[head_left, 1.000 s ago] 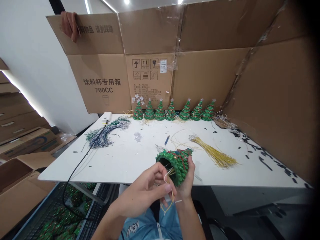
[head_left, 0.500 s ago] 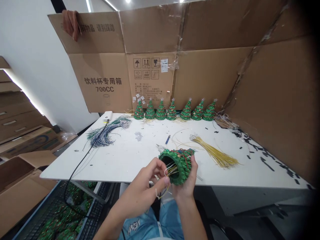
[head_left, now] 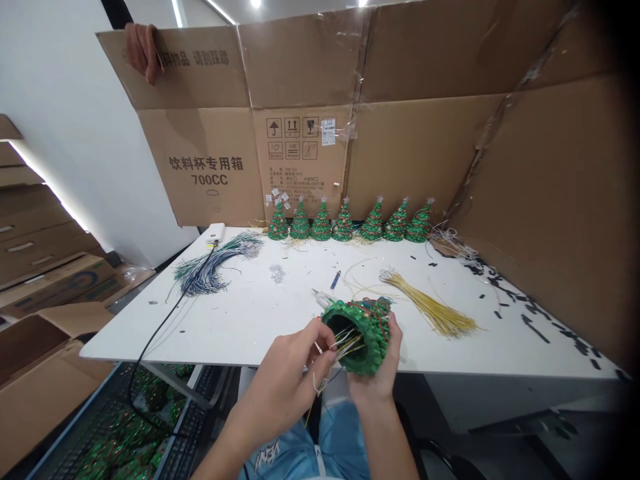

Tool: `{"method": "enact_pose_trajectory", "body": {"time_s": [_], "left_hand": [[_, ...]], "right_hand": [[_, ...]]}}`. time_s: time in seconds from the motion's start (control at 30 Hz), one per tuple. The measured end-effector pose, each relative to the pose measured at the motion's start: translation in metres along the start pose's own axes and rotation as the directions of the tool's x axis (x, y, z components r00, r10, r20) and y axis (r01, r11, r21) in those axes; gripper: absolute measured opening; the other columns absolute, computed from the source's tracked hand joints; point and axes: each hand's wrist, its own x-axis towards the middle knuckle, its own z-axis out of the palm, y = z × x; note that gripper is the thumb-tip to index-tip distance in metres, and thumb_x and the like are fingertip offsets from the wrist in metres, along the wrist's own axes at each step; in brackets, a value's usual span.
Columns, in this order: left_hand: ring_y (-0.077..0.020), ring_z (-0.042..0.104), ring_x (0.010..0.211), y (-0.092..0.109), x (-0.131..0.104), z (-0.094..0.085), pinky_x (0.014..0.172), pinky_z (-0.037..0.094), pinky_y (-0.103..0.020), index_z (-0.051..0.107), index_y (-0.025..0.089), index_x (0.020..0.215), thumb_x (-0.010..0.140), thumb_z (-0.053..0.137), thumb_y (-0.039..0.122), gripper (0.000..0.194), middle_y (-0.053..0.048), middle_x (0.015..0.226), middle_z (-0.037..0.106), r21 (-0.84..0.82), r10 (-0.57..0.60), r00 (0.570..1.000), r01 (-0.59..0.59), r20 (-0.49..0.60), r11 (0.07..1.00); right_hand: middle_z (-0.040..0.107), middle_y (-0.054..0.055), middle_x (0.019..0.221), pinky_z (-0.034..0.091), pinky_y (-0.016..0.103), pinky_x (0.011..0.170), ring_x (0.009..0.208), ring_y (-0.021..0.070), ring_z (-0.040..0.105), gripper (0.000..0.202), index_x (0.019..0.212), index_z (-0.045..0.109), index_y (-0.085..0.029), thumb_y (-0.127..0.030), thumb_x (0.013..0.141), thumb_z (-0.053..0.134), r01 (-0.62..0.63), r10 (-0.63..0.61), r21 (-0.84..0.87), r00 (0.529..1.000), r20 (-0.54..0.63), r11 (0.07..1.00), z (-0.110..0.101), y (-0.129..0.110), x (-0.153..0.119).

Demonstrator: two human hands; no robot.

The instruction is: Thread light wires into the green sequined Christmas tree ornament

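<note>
A green miniature Christmas tree [head_left: 373, 347] lies tipped on its side over the table's front edge, its hollow base turned towards my left hand. My right hand [head_left: 383, 363] is wrapped round its far side and underside. Thin white and yellow wires [head_left: 349, 341] come out of the hollow. My left hand [head_left: 305, 363] pinches these wires at the opening, thumb against fingers. Loose wire ends hang below that hand. Just behind the tree, a pale pointed tool [head_left: 323, 298] lies on the table, partly hidden.
Several finished-looking trees [head_left: 343, 221] stand along the cardboard wall [head_left: 410, 147]. On the white table [head_left: 280, 313] lie a yellow wire bundle [head_left: 430, 303], a green and blue wire bundle [head_left: 207, 270], a blue pen-like item [head_left: 335, 279] and black scraps [head_left: 535, 327]. A crate [head_left: 60, 443] holds more trees at lower left.
The tree has shifted slightly right and down in my right hand, its opening turning a little more towards me. My left hand keeps its pinch on the wires, and more loose wire hangs below.
</note>
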Motion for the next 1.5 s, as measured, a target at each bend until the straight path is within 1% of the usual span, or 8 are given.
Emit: {"method": "enact_pose_trajectory", "body": {"time_s": [0.13, 0.27, 0.47, 0.73, 1.13, 1.23, 1.33, 1.5], "left_hand": [[-0.0145, 0.058, 0.077, 0.001, 0.0, -0.001, 0.071, 0.041, -0.027, 0.056, 0.024, 0.102, 0.102, 0.051, 0.022, 0.005, 0.001, 0.089, 0.065, 0.119, 0.044, 0.998, -0.037, -0.053, 0.992], [-0.0143, 0.059, 0.078, 0.001, 0.001, -0.002, 0.07, 0.045, -0.026, 0.056, 0.024, 0.103, 0.103, 0.049, 0.022, 0.008, 0.0, 0.091, 0.064, 0.085, 0.029, 0.996, -0.021, -0.09, 0.996], [-0.0163, 0.06, 0.088, 0.001, 0.003, -0.006, 0.076, 0.049, -0.028, 0.059, 0.022, 0.1, 0.1, 0.05, 0.015, 0.012, -0.004, 0.098, 0.062, 0.062, 0.105, 0.981, -0.097, -0.162, 0.993], [-0.0133, 0.058, 0.076, 0.002, 0.002, -0.004, 0.069, 0.047, -0.026, 0.058, 0.021, 0.098, 0.101, 0.052, 0.021, 0.007, -0.002, 0.092, 0.06, -0.058, 0.047, 0.99, -0.055, -0.129, 0.997], [-0.0118, 0.054, 0.066, -0.005, 0.004, -0.007, 0.062, 0.039, -0.026, 0.061, 0.023, 0.099, 0.101, 0.053, 0.024, 0.009, 0.001, 0.086, 0.064, 0.087, 0.015, 0.985, 0.001, -0.175, 0.996], [-0.0115, 0.05, 0.063, -0.006, 0.004, -0.008, 0.06, 0.037, -0.026, 0.062, 0.022, 0.101, 0.102, 0.055, 0.028, 0.009, 0.002, 0.082, 0.064, 0.028, -0.019, 0.988, 0.024, -0.152, 0.999], [-0.0114, 0.052, 0.065, -0.005, 0.004, -0.01, 0.061, 0.04, -0.025, 0.062, 0.021, 0.101, 0.101, 0.059, 0.033, 0.012, 0.001, 0.079, 0.064, -0.13, -0.074, 0.994, 0.063, -0.082, 0.989], [-0.0087, 0.056, 0.063, -0.005, 0.003, -0.014, 0.06, 0.043, -0.021, 0.059, 0.018, 0.102, 0.096, 0.067, 0.045, 0.028, -0.003, 0.085, 0.068, -0.473, -0.124, 0.973, 0.204, 0.196, 0.857]], "right_hand": [[0.081, -0.001, 0.089, 0.06, 0.034, 0.076, 0.079, 0.021, 0.076, 0.032, 0.096, 0.078, -0.025, -0.055, 0.085, 0.071, -0.002, 0.002, 0.0, 1.0, 0.014, 1.0, -0.001, 0.0, 0.001], [0.08, -0.002, 0.089, 0.06, 0.033, 0.077, 0.081, 0.0199, 0.076, 0.029, 0.096, 0.077, -0.026, -0.052, 0.086, 0.071, -0.003, 0.003, 0.022, 1.0, 0.019, 1.0, -0.001, 0.0, 0.001], [0.081, -0.002, 0.089, 0.059, 0.034, 0.078, 0.081, 0.0209, 0.076, 0.031, 0.095, 0.077, -0.026, -0.054, 0.087, 0.069, -0.025, 0.024, 0.002, 0.999, 0.024, 1.0, 0.0, 0.001, 0.0], [0.08, -0.003, 0.089, 0.059, 0.032, 0.077, 0.081, 0.0196, 0.076, 0.029, 0.095, 0.077, -0.026, -0.053, 0.087, 0.069, -0.023, 0.023, -0.015, 1.0, 0.019, 1.0, 0.002, 0.001, -0.002], [0.08, -0.002, 0.091, 0.059, 0.034, 0.081, 0.085, 0.0202, 0.076, 0.03, 0.096, 0.077, -0.026, -0.053, 0.087, 0.069, -0.037, 0.036, 0.01, 0.999, 0.033, 0.999, 0.001, 0.002, 0.0], [0.08, -0.002, 0.09, 0.059, 0.034, 0.081, 0.085, 0.0208, 0.076, 0.032, 0.096, 0.077, -0.025, -0.055, 0.086, 0.071, -0.041, 0.041, -0.001, 0.999, 0.026, 0.999, 0.001, 0.002, 0.0], [0.08, -0.001, 0.089, 0.059, 0.034, 0.081, 0.084, 0.0211, 0.075, 0.033, 0.095, 0.077, -0.025, -0.056, 0.085, 0.071, -0.041, 0.041, -0.015, 0.999, 0.025, 0.999, 0.001, 0.002, 0.0], [0.08, -0.001, 0.088, 0.059, 0.032, 0.077, 0.081, 0.0208, 0.075, 0.035, 0.092, 0.078, -0.024, -0.057, 0.086, 0.069, -0.073, 0.074, -0.009, 0.997, 0.033, 0.997, 0.0, 0.003, 0.001]]}}
